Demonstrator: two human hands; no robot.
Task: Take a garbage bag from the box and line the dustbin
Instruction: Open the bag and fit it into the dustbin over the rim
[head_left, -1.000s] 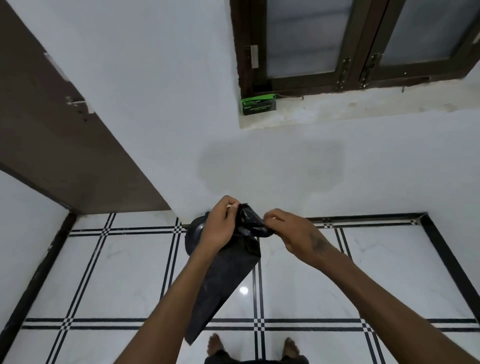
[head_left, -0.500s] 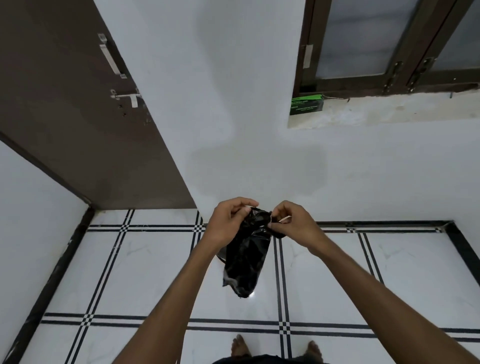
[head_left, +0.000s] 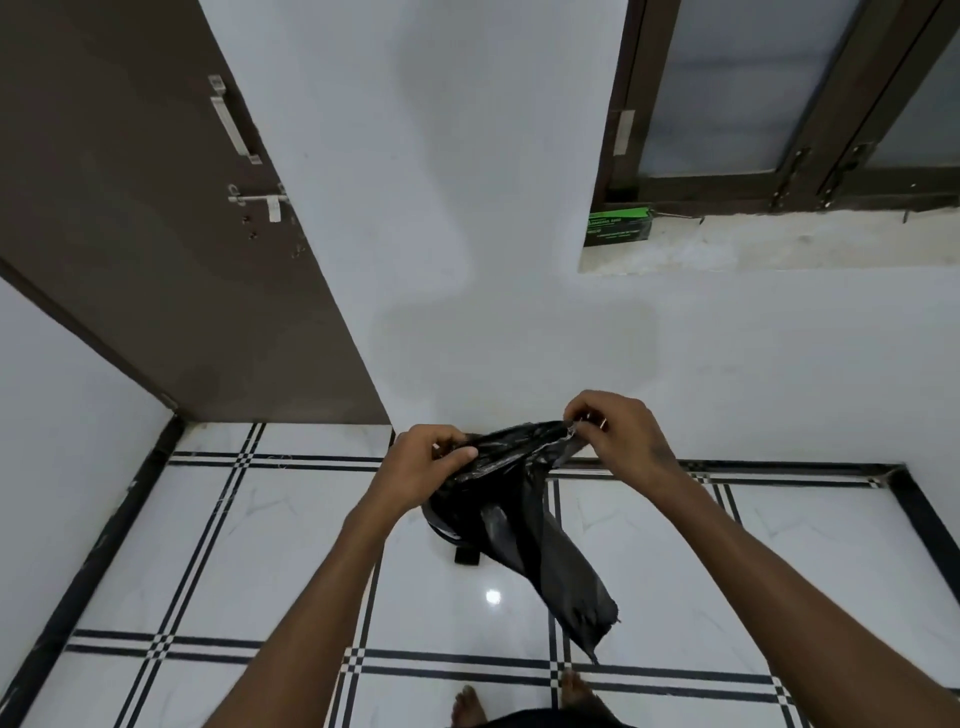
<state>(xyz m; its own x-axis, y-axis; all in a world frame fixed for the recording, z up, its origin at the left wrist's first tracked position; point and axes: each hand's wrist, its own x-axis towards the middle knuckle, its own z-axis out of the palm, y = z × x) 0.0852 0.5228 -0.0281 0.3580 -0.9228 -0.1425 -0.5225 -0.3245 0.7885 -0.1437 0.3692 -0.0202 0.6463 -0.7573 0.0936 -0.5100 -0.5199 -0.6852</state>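
Both hands held the thin black plastic garbage bag (head_left: 524, 499) at its top edge, the left hand (head_left: 426, 470) gripping one end, the right hand (head_left: 613, 436) pinching the other, over the dark round dustbin (head_left: 441, 519) below. To my eye, the layers wanted rubbing apart before spreading the mouth; the green cardboard box (head_left: 618, 224) sat on the sill

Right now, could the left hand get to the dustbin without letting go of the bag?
Probably yes: the left hand grips the bag above the dustbin, with nothing between them, though the bin sits lower on the floor.
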